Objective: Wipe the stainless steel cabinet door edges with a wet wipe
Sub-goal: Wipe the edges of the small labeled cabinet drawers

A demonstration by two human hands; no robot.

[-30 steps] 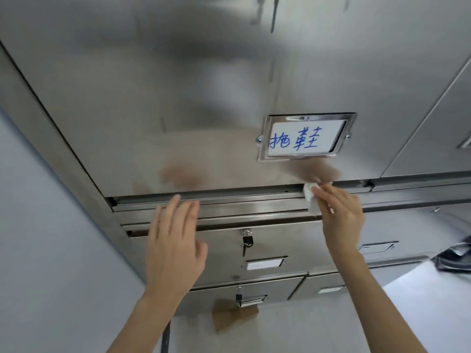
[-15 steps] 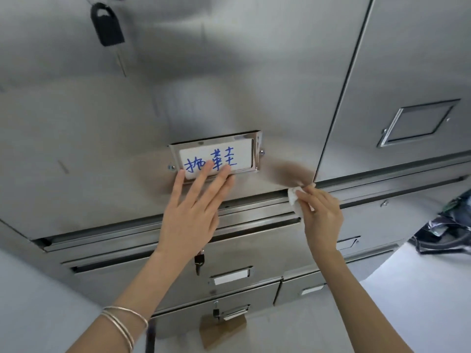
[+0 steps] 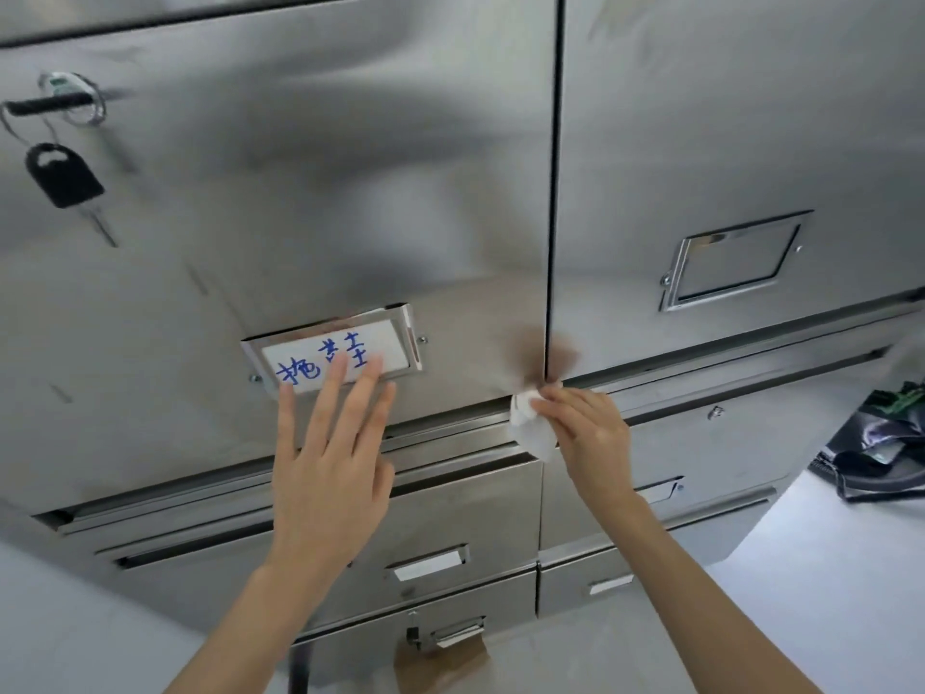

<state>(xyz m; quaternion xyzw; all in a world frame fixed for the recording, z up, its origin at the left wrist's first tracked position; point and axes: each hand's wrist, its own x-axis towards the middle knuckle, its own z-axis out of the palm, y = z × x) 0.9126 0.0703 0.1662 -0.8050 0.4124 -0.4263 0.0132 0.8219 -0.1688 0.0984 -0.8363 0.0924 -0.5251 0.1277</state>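
A large stainless steel cabinet door (image 3: 300, 217) fills the left and middle of the view. It carries a chrome label holder (image 3: 335, 350) with blue handwriting. My left hand (image 3: 330, 453) lies flat on the door with straight fingers, the tips over the label holder. My right hand (image 3: 590, 433) pinches a crumpled white wet wipe (image 3: 530, 423) and presses it against the door's bottom right corner, where the vertical gap to the neighbouring door (image 3: 726, 167) meets the lower edge.
A black key (image 3: 62, 175) hangs from the lock (image 3: 70, 97) at the upper left. The right door has an empty label frame (image 3: 736, 257). Several drawers (image 3: 450, 518) sit below. A dark bag (image 3: 881, 443) lies on the floor at the right.
My right hand has slid the wipe rightward along the door's bottom edge to its corner. My left hand rose from the lower rail onto the label holder. The view shifted right.
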